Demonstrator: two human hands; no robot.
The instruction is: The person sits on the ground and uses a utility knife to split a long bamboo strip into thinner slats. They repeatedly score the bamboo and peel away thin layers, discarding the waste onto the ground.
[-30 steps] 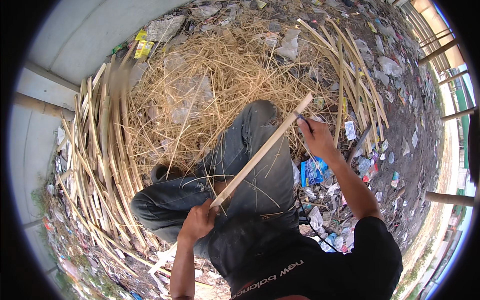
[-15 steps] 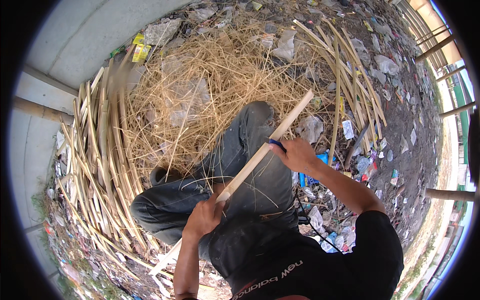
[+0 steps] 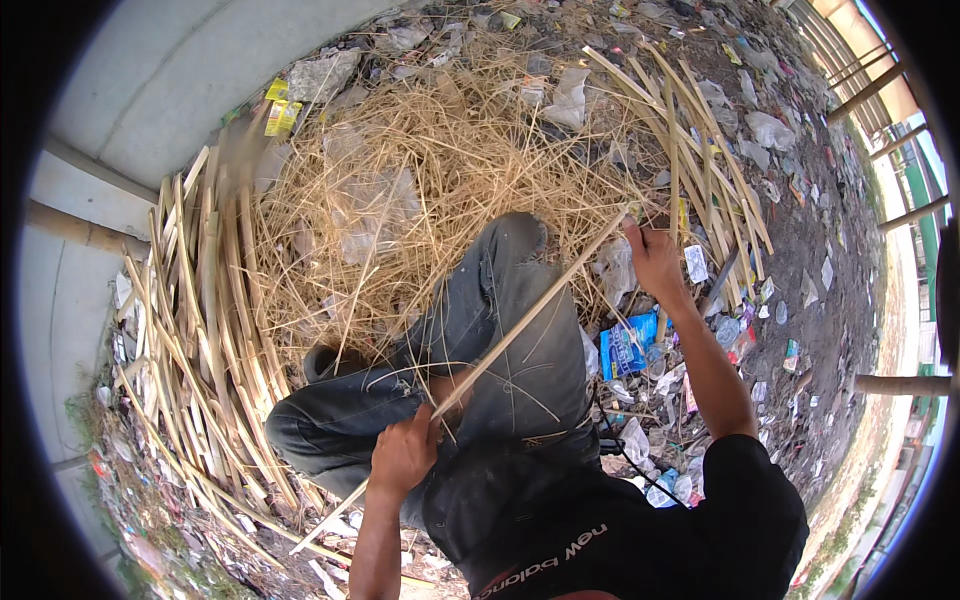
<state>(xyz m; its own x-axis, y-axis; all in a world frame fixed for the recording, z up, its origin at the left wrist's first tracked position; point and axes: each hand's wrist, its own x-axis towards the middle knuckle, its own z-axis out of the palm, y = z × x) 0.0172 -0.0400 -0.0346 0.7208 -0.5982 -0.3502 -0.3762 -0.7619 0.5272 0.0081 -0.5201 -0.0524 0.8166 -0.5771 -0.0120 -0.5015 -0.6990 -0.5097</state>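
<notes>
A long pale bamboo strip [image 3: 528,320] slants across my lap, its narrow edge turned up. Near its lower part my left hand [image 3: 403,452] is closed around it, and the strip's tail comes out below my wrist. My right hand [image 3: 655,258] is at the far upper end of the strip, fingers closed and thumb by the tip. Whatever lies inside those fingers is hidden; the small dark blue tool seen there before does not show. Thin curled shavings [image 3: 515,385] lie over my dark trousers [image 3: 535,345], around the strip.
A heap of straw-coloured shavings [image 3: 470,150] spreads in front of my legs. Split bamboo strips [image 3: 205,300] are stacked at left, with more strips [image 3: 690,150] at the upper right. Litter and a blue packet [image 3: 628,345] lie at right. A grey wall [image 3: 150,80] borders the left.
My right hand has moved away along the strip, from its middle to its far end. The strip has turned from its flat face to its edge. My left hand stays nearly in place.
</notes>
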